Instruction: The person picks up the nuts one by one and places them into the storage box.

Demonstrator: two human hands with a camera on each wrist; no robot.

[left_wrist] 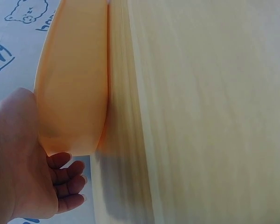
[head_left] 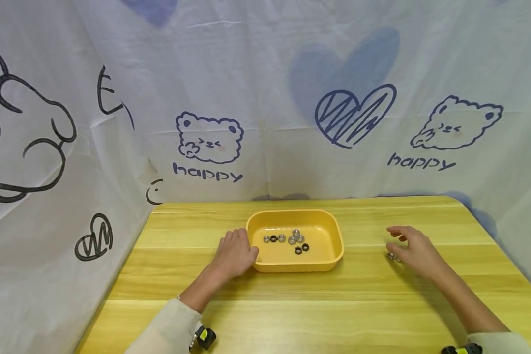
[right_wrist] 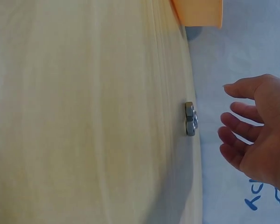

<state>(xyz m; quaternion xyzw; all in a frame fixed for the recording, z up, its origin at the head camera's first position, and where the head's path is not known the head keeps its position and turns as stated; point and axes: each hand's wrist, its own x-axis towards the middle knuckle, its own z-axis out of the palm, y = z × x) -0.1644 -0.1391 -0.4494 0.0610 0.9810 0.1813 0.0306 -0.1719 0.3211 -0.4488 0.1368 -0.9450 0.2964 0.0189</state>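
Resting against the near left corner of the yellow tray (head_left: pixel 323 260), the person's left hand (head_left: pixel 234 253) lies on the wooden table (head_left: pixel 292 314) with its fingers loosely curled on the table beside the wall; it touches the tray rather than clasping it, seemingly to keep the tray from sliding. Inside the tray lie several hex nuts (head_left: pixel 292 239), some silver and some black, gathered near the middle of the floor. Further right, well apart from the tray, a pair of silver nuts (head_left: pixel 393 256) sit touching each other on the bare wood. The right hand (head_left: pixel 413 248) hovers just over them with its fingers spread and relaxed, holding nothing; the wrist view shows a clear gap between the fingertips (right_wrist: pixel 228 119) and the nuts, so no pinch has formed yet.
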